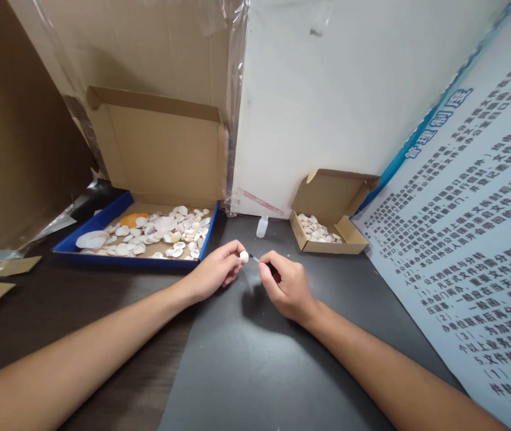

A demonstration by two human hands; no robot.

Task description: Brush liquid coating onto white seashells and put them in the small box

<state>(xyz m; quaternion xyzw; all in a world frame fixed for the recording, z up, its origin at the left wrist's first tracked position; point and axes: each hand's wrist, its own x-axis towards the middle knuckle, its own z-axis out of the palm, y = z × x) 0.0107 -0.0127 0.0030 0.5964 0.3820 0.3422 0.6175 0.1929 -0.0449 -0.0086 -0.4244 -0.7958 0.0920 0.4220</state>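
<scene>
Two bare hands are brought close together in the head view, over a dark grey mat (237,365). A small pale shell (244,256) is pinched between the thumb and fingertips of the left hand (212,272), held up off the mat. A slender tool (255,259), dark towards its tip, is pinched between thumb and forefinger of the right hand (286,284), the other fingers curled in; its tip is pointed right at the shell, though whether contact is made cannot be told.

Just beyond, a small translucent bottle (262,227) is left standing on the mat. Off to the left, loose shells (165,225) are spread in a blue-sided cardboard box (102,258), and more shells (316,228) are heaped in a smaller cardboard box (331,247) to the right.

Light, stiff and rather brittle, the held shell would seem to be; a smooth face could slip if squeezed askew. It is best gripped by opposite edges, gently, so that the face towards the tool is left free. The tool, thin and probably light, is best steadied close behind its tip.
</scene>
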